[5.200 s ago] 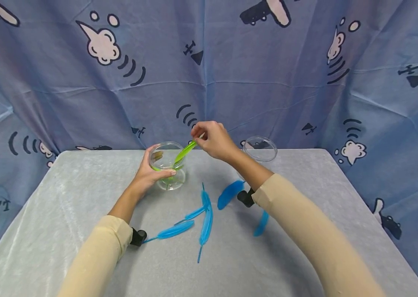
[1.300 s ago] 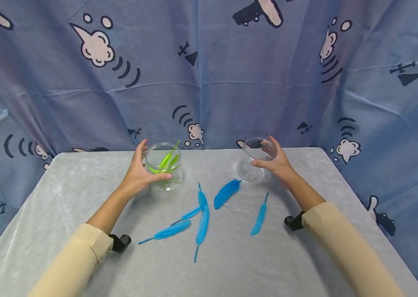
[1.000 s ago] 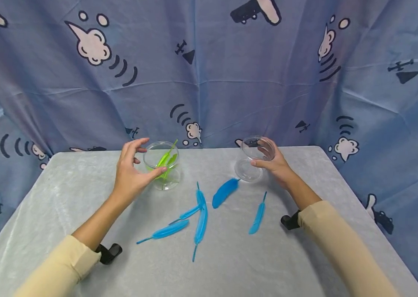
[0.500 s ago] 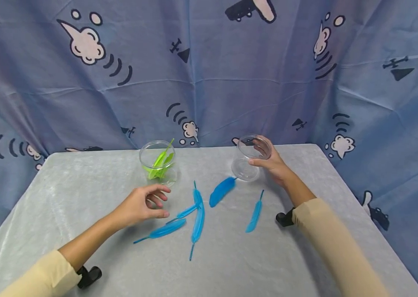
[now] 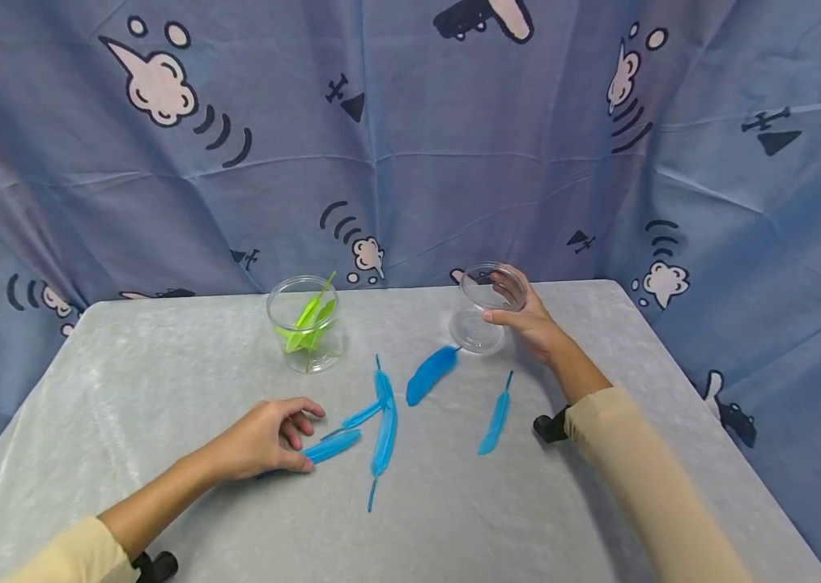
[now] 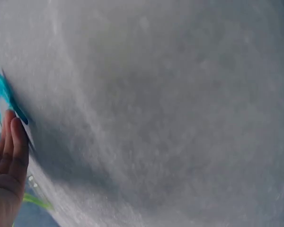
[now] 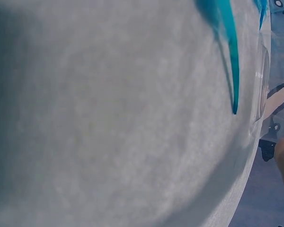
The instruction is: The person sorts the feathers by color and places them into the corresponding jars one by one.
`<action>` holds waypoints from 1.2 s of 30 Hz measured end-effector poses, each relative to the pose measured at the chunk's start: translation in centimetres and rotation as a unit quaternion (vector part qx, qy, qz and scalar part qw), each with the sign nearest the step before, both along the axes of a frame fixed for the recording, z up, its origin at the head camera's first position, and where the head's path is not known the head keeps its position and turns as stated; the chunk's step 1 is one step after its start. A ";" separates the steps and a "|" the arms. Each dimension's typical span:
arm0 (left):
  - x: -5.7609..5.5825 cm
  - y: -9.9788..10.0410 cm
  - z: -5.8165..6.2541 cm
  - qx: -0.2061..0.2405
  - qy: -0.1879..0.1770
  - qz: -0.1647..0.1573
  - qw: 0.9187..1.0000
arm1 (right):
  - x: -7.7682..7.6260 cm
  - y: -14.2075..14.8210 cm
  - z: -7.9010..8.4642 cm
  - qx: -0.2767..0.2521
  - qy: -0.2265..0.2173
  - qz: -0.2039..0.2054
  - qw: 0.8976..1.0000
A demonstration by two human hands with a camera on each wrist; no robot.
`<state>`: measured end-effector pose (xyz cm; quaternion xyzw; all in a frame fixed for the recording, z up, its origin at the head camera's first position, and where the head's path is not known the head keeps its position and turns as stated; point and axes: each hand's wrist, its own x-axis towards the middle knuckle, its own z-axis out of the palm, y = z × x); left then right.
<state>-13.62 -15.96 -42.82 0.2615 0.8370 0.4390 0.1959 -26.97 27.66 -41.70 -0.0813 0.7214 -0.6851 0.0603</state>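
My left hand (image 5: pixel 265 441) is low over the left blue feather (image 5: pixel 333 445), its fingers loosely bent and apart from the thumb. The thumb tip is at the feather; whether it touches cannot be told. In the left wrist view, the fingers (image 6: pixel 20 142) show beside blue feathers (image 6: pixel 7 94). My right hand (image 5: pixel 534 324) grips a clear jar (image 5: pixel 479 324) from its right side, with thumb in front and fingers behind. The jar stands upright on the table and shows nothing inside. Its wall (image 7: pixel 261 85) is at the edge of the right wrist view.
A second clear jar (image 5: pixel 330 344), holding several green feathers (image 5: pixel 306 324), stands at the back left. Two crossed blue feathers (image 5: pixel 384 437) lie mid-table. Another blue feather (image 5: pixel 432 375) lies before the right jar, and one (image 5: pixel 495 423) farther right. A patterned blue curtain (image 5: pixel 410 146) hangs behind.
The right hand has put a green feather into the left jar and then taken hold of the right jar. The left hand has let go of the left jar and moved down toward the left blue feather.
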 end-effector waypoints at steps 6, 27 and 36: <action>0.4 0.1 -0.3 0.003 0.023 0.001 1.000 | -0.1 -0.1 -0.2 0.000 0.007 -0.002 1.000; 0.2 0.9 0.7 0.072 -0.032 0.004 0.997 | -0.1 -0.2 0.0 0.007 -0.005 -0.010 1.000; -1.2 3.6 3.1 0.119 -0.006 0.032 0.992 | 0.0 -0.2 0.0 0.018 -0.014 -0.016 1.000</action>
